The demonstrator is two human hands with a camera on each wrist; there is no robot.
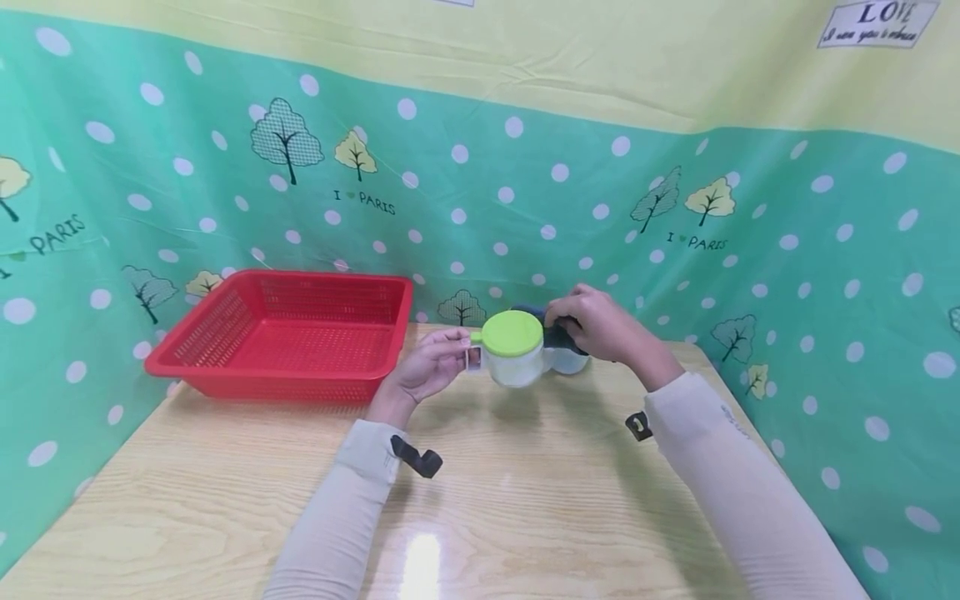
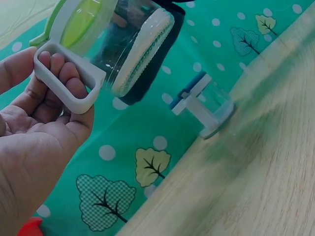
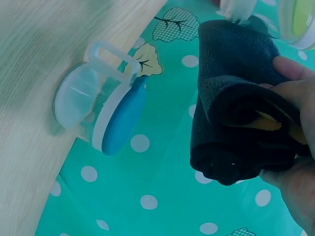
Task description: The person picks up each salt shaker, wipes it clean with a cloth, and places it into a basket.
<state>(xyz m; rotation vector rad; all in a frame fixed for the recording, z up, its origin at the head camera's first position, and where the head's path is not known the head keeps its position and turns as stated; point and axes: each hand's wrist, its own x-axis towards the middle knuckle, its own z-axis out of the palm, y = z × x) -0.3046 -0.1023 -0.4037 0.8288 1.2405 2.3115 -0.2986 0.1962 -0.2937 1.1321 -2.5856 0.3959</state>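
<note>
My left hand [image 1: 433, 367] grips the pale handle [image 2: 81, 103] of a clear jar [image 1: 516, 368] with a green lid [image 1: 512, 332]. Several fingers pass through the handle loop, and the jar is up off the table. A dark grey folded cloth [image 3: 236, 64] is pinched in my right hand [image 1: 600, 327], thumb on one side and fingers on the other. The cloth overlaps the jar's lower end in the left wrist view, where a whitish ridged part [image 2: 145, 51] shows. A second clear jar [image 3: 78, 98] with a blue lid [image 3: 125, 118] stands on the table behind the cloth.
A red plastic basket [image 1: 225, 385] stands at the back left, close to my left hand. The wooden table [image 1: 510, 500] reaches a green dotted curtain [image 1: 480, 175] at the back and sides. Black straps [image 1: 417, 457] sit at both cuffs.
</note>
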